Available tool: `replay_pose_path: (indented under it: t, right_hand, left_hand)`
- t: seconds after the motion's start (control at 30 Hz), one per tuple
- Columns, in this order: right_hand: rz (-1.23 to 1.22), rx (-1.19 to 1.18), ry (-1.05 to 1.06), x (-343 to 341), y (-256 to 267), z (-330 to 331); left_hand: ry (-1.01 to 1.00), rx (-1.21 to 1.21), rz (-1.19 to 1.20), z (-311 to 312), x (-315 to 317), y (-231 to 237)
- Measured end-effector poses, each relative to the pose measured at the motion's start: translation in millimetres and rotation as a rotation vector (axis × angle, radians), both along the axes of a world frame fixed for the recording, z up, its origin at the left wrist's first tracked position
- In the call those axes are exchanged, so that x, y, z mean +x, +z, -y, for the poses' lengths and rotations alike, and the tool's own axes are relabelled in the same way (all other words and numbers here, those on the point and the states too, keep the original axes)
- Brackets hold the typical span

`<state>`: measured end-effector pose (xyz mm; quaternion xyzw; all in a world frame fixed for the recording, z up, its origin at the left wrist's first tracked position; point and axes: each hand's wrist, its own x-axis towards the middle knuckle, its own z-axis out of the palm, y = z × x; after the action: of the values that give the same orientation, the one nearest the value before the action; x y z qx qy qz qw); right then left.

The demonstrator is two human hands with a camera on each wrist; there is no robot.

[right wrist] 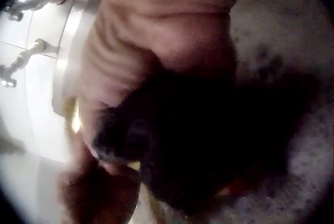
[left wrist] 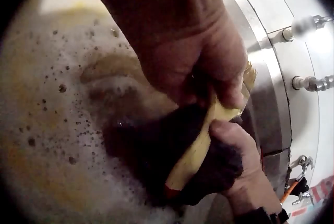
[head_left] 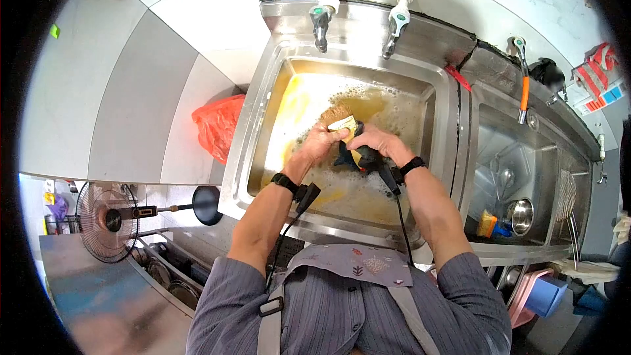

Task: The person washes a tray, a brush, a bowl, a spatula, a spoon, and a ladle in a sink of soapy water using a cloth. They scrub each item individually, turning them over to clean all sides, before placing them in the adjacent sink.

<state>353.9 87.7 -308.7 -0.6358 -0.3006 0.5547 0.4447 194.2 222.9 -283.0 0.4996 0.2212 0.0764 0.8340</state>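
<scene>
Over the soapy water of the left sink basin [head_left: 442, 85], both hands meet at a flat yellow strip [head_left: 355, 133]. A tan, bristly tuft [head_left: 336, 113] shows beyond its far end. My left hand [head_left: 320, 141] pinches the strip, thumb on top. My right hand [head_left: 381, 143] grips a dark cloth [head_left: 345, 156] bunched around the strip. In the left wrist view, the right thumb lies along the yellow strip [left wrist: 190, 161] with the dark cloth [left wrist: 222, 166] under it. The dark cloth [right wrist: 209, 135] fills the right wrist view, hiding the right fingers.
Two taps [head_left: 321, 25] [head_left: 396, 26] stand behind the basin. The right basin [head_left: 486, 115] holds a metal bowl [head_left: 521, 217] and a yellow-orange brush-like thing [head_left: 487, 223]. A red plastic bag [head_left: 220, 128] lies left of the sink. A fan [head_left: 108, 221] stands at lower left.
</scene>
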Motion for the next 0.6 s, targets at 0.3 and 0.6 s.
replay_pose_path:
  t: [0.3, 0.6]
  right_hand:
    - [0.883, -0.396, 0.463, -14, 39, -1]
    - [0.372, -0.272, -0.458, 8, 22, 3]
  left_hand:
    - [0.31, -0.012, -0.201, -31, -6, -7]
    - [0.506, -0.105, -0.331, -37, -15, -18]
